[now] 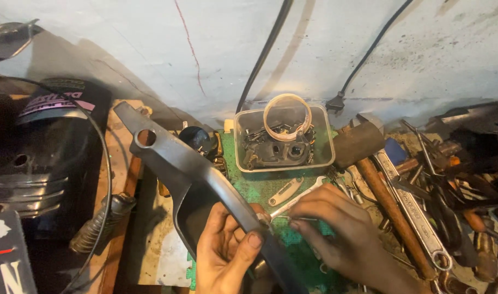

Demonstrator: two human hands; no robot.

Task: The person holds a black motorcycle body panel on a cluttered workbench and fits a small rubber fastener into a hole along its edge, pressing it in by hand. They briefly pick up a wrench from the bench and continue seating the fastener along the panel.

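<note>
My left hand (224, 250) grips a long dark grey metal cover (189, 169) that slants from upper left to the bottom middle, with a round hole near its far end. My right hand (339, 231) pinches a thin metal pin or screw (292, 218) against the cover's edge, just beside my left thumb. A small flat spanner (301, 197) lies on the green mat (260, 188) right behind my fingers.
A clear plastic tub (284, 139) with small dark parts and a tape ring stands behind the mat. A wooden-handled hammer (382, 188), a large spanner (412, 209) and several loose tools crowd the right. Chrome motorcycle parts (34, 163) and a cable sit left. Black cables hang down the wall.
</note>
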